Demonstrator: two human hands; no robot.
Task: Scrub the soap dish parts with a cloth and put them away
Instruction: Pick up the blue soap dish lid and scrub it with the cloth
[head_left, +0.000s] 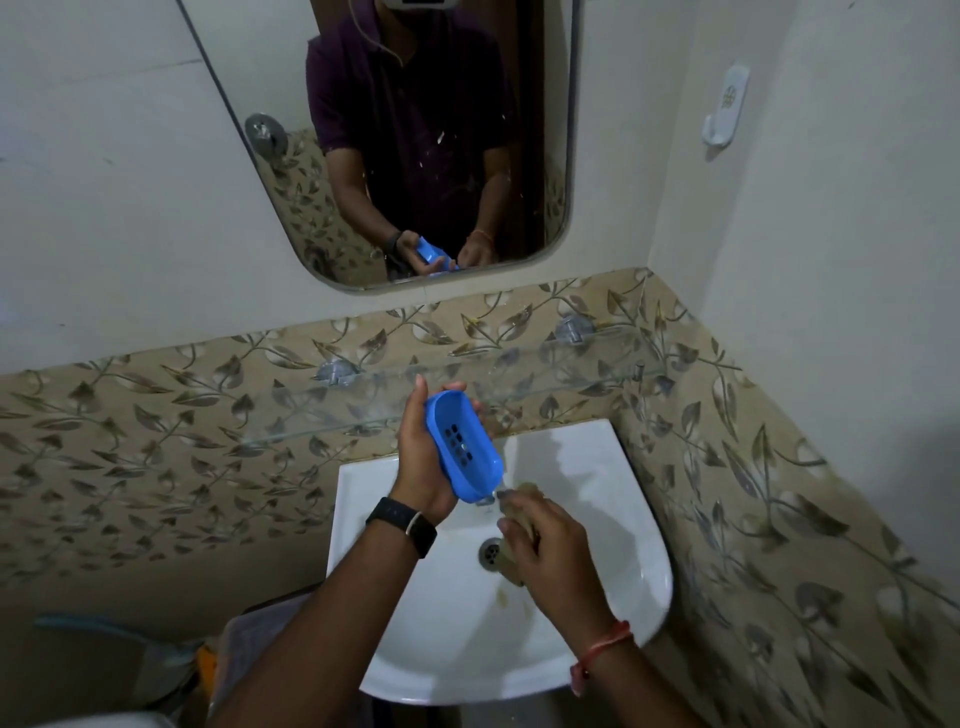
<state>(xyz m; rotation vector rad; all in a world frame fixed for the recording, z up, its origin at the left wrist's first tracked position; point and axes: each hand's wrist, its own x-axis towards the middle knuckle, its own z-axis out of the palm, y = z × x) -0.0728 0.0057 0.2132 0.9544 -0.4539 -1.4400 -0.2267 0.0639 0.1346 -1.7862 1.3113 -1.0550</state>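
Soap dish tray (462, 447) clasped edgewise by left hand (422, 470); right hand (550, 551), at five o'clock, bunches cloth (525, 490). Risk: slick plastic could slip into sink (636, 571).

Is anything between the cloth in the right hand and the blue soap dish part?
Nothing visible does. The right hand holds the cloth at the lower end of the blue soap dish part, which the left hand grips over the sink.

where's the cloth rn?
Head view: the cloth is gripped in the right hand over the sink, just right of the drain, by the low end of the dish that the left hand holds.
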